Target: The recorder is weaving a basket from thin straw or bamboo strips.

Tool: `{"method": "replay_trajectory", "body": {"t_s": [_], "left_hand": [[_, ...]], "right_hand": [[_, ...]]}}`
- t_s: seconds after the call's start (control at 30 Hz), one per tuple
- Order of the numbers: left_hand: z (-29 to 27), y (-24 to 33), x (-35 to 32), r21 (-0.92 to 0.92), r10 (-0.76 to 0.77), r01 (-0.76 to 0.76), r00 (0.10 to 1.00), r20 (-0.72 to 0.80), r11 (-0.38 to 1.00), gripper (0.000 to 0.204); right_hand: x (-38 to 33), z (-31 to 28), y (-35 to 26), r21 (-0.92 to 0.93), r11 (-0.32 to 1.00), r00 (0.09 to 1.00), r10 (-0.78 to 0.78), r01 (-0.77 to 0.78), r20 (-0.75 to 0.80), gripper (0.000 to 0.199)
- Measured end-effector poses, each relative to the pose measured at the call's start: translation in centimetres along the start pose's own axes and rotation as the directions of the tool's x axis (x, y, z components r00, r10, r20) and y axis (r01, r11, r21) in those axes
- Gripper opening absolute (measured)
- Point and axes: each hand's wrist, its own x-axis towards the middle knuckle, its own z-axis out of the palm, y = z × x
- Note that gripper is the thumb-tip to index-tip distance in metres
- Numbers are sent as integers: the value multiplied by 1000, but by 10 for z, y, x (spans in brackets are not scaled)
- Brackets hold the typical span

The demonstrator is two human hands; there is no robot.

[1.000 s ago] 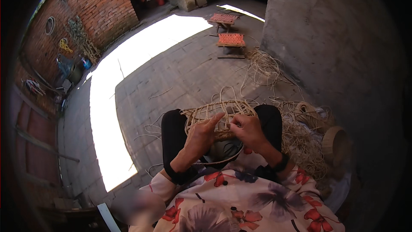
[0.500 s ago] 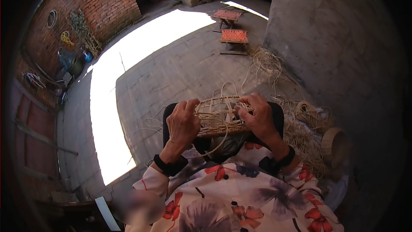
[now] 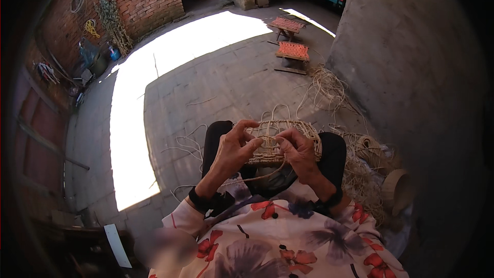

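A half-woven openwork straw-coloured basket (image 3: 312, 133) rests on my lap between my knees, with gaps between its strands. My left hand (image 3: 232, 149) is at its left end, index finger along the far rim and thumb bent toward the near side. My right hand (image 3: 299, 155) is closed at the near side, thumb and forefinger pinched on a straw cord (image 3: 252, 179). That cord's tail hangs below the basket and curves left over my lap. A short stretch of cord shows between the two thumbs. The fingertips partly hide the weave.
Loose straw cords (image 3: 329, 90) lie ahead on the right. Beside my right knee are a cord coil (image 3: 368, 146) and a round straw-coloured container (image 3: 395, 190). Two low stools with red woven seats (image 3: 293, 49) stand ahead. A grey wall (image 3: 406, 62) rises at right.
My left hand has turned from gripping the basket's left end, its thumb now toward the middle. My right hand has moved from the far rim to the near side and pinches the cord.
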Motion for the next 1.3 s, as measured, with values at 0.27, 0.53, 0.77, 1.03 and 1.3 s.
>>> {"method": "replay_trajectory", "body": {"t_s": [0.27, 0.53, 0.77, 1.03, 1.3], "left_hand": [[11, -50, -13, 377, 324, -340, 940, 107, 862, 48], [21, -37, -6, 169, 49, -68, 992, 116, 983, 62], [26, -34, 5, 74, -160, 153, 982, 104, 985, 55], [33, -27, 5, 56, -25, 21, 998, 64, 998, 47], [-6, -47, -7, 516, -10, 84, 989, -145, 852, 39]], "right_hand": [[10, 3, -7, -668, 675, 948, -263, 313, 179, 12], [12, 10, -2, -703, 618, 936, -215, 350, 277, 12], [10, 3, 0, -663, 671, 943, -216, 332, 254, 12], [9, -23, -9, -506, 814, 958, -252, 286, 135, 12], [-1, -64, 10, -73, 996, 969, 28, -47, -246, 10]]}}
